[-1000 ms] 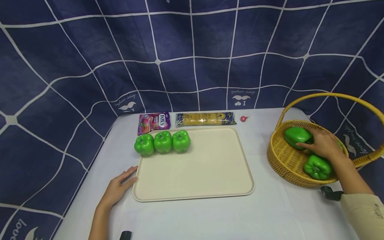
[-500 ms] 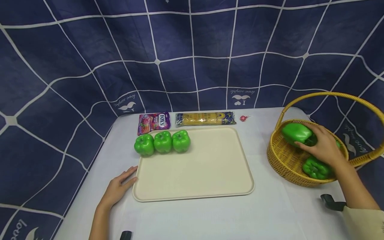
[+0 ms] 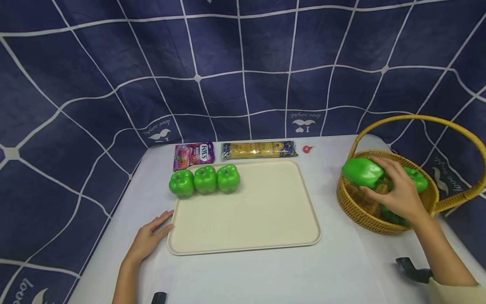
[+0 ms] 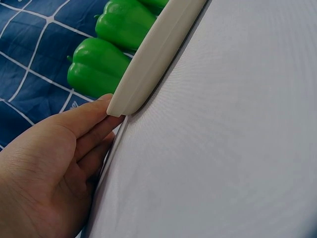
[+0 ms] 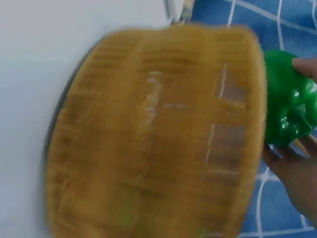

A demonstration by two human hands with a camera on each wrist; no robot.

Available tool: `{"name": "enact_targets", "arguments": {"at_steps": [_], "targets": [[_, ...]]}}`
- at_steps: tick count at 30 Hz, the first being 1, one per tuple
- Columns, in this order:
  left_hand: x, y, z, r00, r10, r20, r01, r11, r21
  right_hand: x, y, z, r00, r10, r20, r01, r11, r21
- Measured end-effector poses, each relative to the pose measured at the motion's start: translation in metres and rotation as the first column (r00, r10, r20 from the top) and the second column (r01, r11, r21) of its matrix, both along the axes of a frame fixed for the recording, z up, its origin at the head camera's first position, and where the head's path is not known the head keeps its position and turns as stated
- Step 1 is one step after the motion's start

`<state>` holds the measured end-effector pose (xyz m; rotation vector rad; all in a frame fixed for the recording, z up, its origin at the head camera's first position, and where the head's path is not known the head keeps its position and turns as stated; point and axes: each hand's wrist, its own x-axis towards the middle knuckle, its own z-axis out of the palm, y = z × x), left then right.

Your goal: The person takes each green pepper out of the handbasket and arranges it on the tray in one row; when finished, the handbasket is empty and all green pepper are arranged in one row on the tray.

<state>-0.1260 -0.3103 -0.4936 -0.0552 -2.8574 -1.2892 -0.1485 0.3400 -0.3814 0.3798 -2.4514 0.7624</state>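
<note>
My right hand (image 3: 396,190) grips a green bell pepper (image 3: 362,172) over the left side of a yellow wicker basket (image 3: 353,207). In the right wrist view the held bell pepper (image 5: 290,99) shows beyond the basket's rim, with thumb and fingers on either side of it. More green peppers (image 3: 415,179) lie inside the basket, partly hidden by the hand. My left hand (image 3: 148,236) rests at the left edge of a cream tray (image 3: 247,219), fingers extended against its rim. In the left wrist view the fingertips (image 4: 105,99) touch the tray's corner.
Three green bell peppers (image 3: 206,180) stand in a row at the tray's back left corner. Behind it lie a purple Fox's candy bag (image 3: 194,155), a yellow pasta pack (image 3: 259,150) and a red lollipop (image 3: 307,149). The basket's tall handle (image 3: 421,118) arches over it.
The right hand has lifted the bell pepper and moved it left toward the basket's near-left rim, uncovering another pepper behind. The left hand and the tray stay put.
</note>
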Motion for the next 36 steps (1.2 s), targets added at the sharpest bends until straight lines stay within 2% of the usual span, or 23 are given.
{"name": "enact_targets", "arguments": {"at_steps": [5, 10, 16, 22, 27, 32, 36], "targets": [[0.0, 0.0, 0.0, 1.0, -0.001, 0.004, 0.001, 1.0, 0.003, -0.002, -0.029, 0.006, 0.994, 0.105, -0.024, -0.106, 0.993, -0.044], [0.001, 0.0, 0.002, 1.0, -0.005, -0.003, 0.005, 1.0, 0.017, -0.009, -0.062, 0.013, 0.98, 0.19, -0.055, -0.193, 0.98, -0.057], [0.003, 0.001, 0.004, 1.0, -0.004, -0.001, 0.004, 1.0, 0.012, -0.024, -0.102, 0.015, 0.96, 0.271, -0.066, -0.273, 0.961, -0.033], [0.003, 0.002, 0.003, 1.0, 0.004, 0.003, -0.004, 1.0, 0.01, -0.04, -0.144, 0.01, 0.928, 0.359, -0.096, -0.362, 0.932, -0.013], [0.002, 0.003, 0.002, 1.0, 0.009, -0.007, -0.009, 1.0, -0.005, -0.053, -0.174, 0.004, 0.91, 0.41, -0.057, -0.411, 0.911, -0.018], [0.003, 0.003, 0.002, 1.0, 0.011, -0.005, -0.011, 1.0, -0.007, -0.071, -0.196, -0.007, 0.905, 0.426, 0.005, -0.425, 0.904, -0.04], [0.003, 0.002, 0.002, 1.0, 0.008, -0.009, -0.008, 1.0, -0.008, -0.085, -0.207, -0.013, 0.902, 0.422, 0.089, -0.42, 0.906, -0.05]]}}
